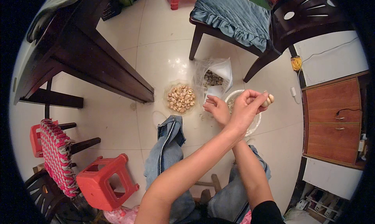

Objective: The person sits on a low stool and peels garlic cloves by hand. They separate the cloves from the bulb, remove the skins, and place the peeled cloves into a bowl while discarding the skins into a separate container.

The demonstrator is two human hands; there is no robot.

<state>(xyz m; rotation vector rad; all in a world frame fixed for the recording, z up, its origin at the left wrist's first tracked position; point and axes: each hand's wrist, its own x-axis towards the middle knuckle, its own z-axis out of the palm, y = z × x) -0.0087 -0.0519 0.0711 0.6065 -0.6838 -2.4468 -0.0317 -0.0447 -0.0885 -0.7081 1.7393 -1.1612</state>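
Note:
My forearms cross over my lap. My left hand [249, 103] reaches over to the right and its fingers are closed round a pale, knobby garlic bulb [268, 100], partly hidden by the fingers. My right hand [219, 110] lies to the left of it, fingers curled but apart, with nothing visible in them. Beneath both hands stands a white round basin [256, 124], mostly covered by them. To the left, a clear scalloped bowl [166, 105] holds many tan and white pieces [181, 98] that look like garlic cloves. Behind my right hand is an open plastic bag [225, 70] with dark, dry scraps [213, 79].
A dark wooden table leg [133, 81] stands left of the bowl. A dark chair with a blue velvet cover [230, 17] is beyond the bag. A red plastic stool [102, 181] sits at lower left, near a stool with a woven cover [56, 153]. Brown cabinets [332, 118] line the right.

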